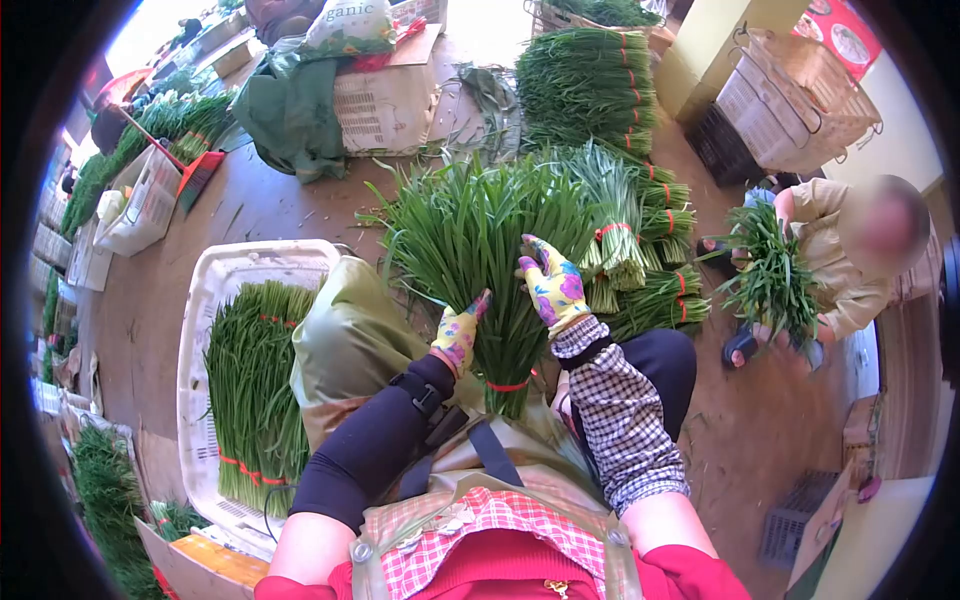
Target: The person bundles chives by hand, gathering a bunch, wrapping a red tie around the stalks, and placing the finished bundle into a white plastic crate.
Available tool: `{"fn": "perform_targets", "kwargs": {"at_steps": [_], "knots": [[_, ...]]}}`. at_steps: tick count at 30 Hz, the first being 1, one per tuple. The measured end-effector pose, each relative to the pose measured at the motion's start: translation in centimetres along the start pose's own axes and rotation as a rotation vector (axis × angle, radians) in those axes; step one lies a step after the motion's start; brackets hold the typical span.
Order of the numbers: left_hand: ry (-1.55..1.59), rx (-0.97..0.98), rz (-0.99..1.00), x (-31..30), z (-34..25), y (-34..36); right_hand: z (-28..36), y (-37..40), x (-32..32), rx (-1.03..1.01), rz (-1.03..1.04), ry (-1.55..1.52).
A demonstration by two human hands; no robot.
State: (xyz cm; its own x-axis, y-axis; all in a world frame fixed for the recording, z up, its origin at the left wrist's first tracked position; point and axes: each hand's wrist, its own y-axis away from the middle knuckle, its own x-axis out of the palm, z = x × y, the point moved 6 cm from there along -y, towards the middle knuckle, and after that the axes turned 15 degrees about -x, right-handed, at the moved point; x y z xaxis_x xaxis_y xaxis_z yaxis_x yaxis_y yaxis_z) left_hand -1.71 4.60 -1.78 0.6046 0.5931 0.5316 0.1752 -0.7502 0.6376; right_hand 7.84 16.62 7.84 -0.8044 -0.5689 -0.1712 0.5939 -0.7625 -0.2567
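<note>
hands on chive bundle (crate beside)

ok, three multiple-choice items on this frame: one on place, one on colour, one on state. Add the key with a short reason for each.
1. Where does the white crate sit relative to the person wearing the camera?
A. at their left
B. at their right
C. on their lap

2. What colour is the band around the bundle that stands between the left hand and the right hand?
A. blue
B. red
C. white

3. What state is the white crate in?
A. empty
B. turned upside down
C. holding green bundles

Key:
1 A: the crate lies on the floor beside the left arm.
2 B: a red band circles the stems low down.
3 C: green bundles lie inside it, tied near their ends.
</note>
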Motion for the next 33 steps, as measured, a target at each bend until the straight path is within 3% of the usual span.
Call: {"fn": "perform_targets", "kwargs": {"at_steps": [1, 4, 6, 8, 10, 16, 22, 25, 30, 33], "knots": [[0.025, -0.024, -0.014, 0.4, 0.0, 0.4, -0.4, -0.1, -0.2, -0.045, -0.015, 0.071], [-0.399, 0.304, 0.043, -2.3, 1.1, -2.5, -0.5, -0.8, -1.0, -0.203, -0.058, 0.365], [-0.761, 0.552, -0.031, -0.8, -0.3, 0.1, 0.8, -1.0, -1.2, -0.158, -0.048, 0.438], [-0.657, 0.471, -0.05, 0.4, -1.1, 1.3, 0.9, -1.5, -1.4, -0.13, -0.023, 0.539], [-0.047, 0.046, 0.015, 0.3, 0.2, 0.2, 2.4, -1.7, -1.4, -0.098, 0.017, 0.578], [-0.068, 0.068, 0.056, 0.5, 0.3, 0.2, 2.7, -1.9, -1.4, -0.075, 0.087, 0.773], [-0.08, 0.073, 0.05, -0.1, 0.8, -0.2, 1.7, -1.9, -1.2, -0.068, 0.049, 0.69], [-0.064, 0.032, 0.047, 0.1, 0.9, 0.1, 1.2, -2.0, -1.5, -0.046, 0.044, 0.552], [-0.234, 0.159, 0.086, -0.6, 0.7, -0.7, -0.5, -1.9, -1.8, -0.015, -0.037, 0.315], [-0.143, 0.074, 0.047, -0.7, 1.1, -0.6, -0.4, -1.6, -1.9, 0.065, -0.06, 0.06]]}}
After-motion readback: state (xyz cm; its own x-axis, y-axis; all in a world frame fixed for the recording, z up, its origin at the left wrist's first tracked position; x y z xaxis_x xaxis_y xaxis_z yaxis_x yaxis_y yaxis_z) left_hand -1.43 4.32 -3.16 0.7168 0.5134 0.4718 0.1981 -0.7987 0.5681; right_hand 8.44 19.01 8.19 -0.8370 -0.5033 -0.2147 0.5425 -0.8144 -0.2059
